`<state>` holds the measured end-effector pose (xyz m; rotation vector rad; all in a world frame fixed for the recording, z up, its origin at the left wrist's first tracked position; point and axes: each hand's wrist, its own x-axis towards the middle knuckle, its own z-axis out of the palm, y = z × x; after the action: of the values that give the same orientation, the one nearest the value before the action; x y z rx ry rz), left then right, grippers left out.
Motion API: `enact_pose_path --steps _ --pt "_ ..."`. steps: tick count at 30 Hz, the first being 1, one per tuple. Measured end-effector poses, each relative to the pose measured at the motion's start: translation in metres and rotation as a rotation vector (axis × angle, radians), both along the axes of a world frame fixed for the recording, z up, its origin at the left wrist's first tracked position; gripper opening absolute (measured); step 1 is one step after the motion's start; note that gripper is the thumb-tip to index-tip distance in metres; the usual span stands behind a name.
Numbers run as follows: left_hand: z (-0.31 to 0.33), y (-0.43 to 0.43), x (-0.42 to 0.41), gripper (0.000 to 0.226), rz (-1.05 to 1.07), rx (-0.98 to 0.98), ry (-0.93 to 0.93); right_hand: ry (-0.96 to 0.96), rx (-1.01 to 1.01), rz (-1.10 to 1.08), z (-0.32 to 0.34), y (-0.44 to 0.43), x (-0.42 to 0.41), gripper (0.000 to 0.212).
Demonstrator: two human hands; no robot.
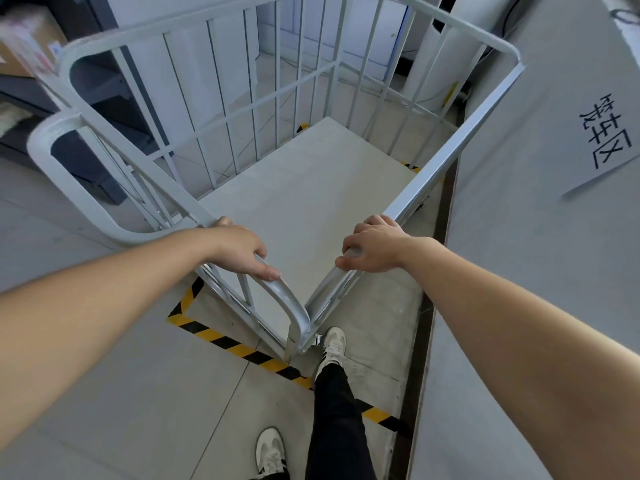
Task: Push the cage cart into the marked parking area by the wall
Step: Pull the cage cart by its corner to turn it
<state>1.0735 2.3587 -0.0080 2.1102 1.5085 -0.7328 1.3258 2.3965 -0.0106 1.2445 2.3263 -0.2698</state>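
Now both hands' fingers wrap cage cart rails.

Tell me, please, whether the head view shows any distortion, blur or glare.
Head view: the wide lens bows the white metal cage cart and the grey wall; the brown cardboard box at top left is smeared by blur; soft glare lies on the rail near the left hand; lighting is even.
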Motion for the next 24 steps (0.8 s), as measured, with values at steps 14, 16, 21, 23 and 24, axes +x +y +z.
enact_pose_path --steps 14,16,21,23,24 --pt "-0.003 0.006 0.002 0.078 0.002 0.010 0.016 0.028 -0.021 -0.029 0.002 0.006 0.004 0.054" --pt "-0.005 0.006 0.004 0.078 -0.005 0.011 0.014 0.027 -0.024 -0.031 0.002 0.006 0.006 0.053" --pt "-0.011 0.006 0.010 0.081 -0.037 0.030 0.002 0.020 -0.029 -0.050 0.004 0.005 0.012 0.051" --pt "-0.012 0.005 0.013 0.081 -0.039 0.024 -0.004 0.014 -0.032 -0.056 0.003 0.004 0.015 0.049" --pt "-0.012 0.005 0.014 0.081 -0.039 0.018 -0.004 0.010 -0.033 -0.059 0.003 0.003 0.015 0.049"
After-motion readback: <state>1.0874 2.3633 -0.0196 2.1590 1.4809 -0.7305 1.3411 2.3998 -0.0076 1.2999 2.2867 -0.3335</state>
